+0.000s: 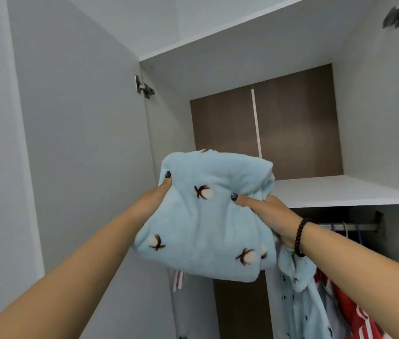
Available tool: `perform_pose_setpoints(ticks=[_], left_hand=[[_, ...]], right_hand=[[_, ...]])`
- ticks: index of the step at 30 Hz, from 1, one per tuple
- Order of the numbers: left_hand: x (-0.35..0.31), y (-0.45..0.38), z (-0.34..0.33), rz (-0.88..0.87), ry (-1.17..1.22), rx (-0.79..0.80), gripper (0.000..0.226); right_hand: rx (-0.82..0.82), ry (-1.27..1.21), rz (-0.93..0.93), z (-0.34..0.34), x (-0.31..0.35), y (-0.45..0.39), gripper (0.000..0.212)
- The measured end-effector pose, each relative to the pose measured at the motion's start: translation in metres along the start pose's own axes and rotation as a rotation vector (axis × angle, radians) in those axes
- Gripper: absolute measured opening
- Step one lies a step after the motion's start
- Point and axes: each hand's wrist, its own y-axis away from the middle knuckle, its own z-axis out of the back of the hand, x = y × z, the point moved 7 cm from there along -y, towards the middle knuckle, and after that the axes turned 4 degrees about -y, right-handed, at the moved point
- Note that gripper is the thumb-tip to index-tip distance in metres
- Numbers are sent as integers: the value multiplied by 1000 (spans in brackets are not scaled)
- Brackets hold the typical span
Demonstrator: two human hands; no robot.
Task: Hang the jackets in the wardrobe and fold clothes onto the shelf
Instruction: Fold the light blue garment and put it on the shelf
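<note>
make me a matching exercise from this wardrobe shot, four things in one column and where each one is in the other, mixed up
Things:
1. folded blue fleece
2. white shelf
3. red garment
4. bead bracelet

Places:
A. on the wrist of the right hand
B. hanging low on the right, below the rail
C. held up between the left hand and the right hand
D. bare, just above the rail

Pairs: 1-C, 2-D, 3-B, 4-A
</note>
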Motion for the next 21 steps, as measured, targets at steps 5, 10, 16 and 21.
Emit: perform_pose_setpoints(ticks=[5, 10, 16, 21], left_hand=[[-22, -43, 4, -105, 79, -52, 50], [-19, -78, -16, -128, 228, -39, 54], [-19, -114, -48, -185, 299, 22, 64], [-54, -146, -50, -320, 304, -104, 59]], right_hand=[[13, 75, 101, 11, 40, -41, 39], [30, 303, 158, 25, 67, -89, 37], [94, 317, 175, 47, 72, -155, 54], [155, 136, 299, 73, 73, -206, 49]])
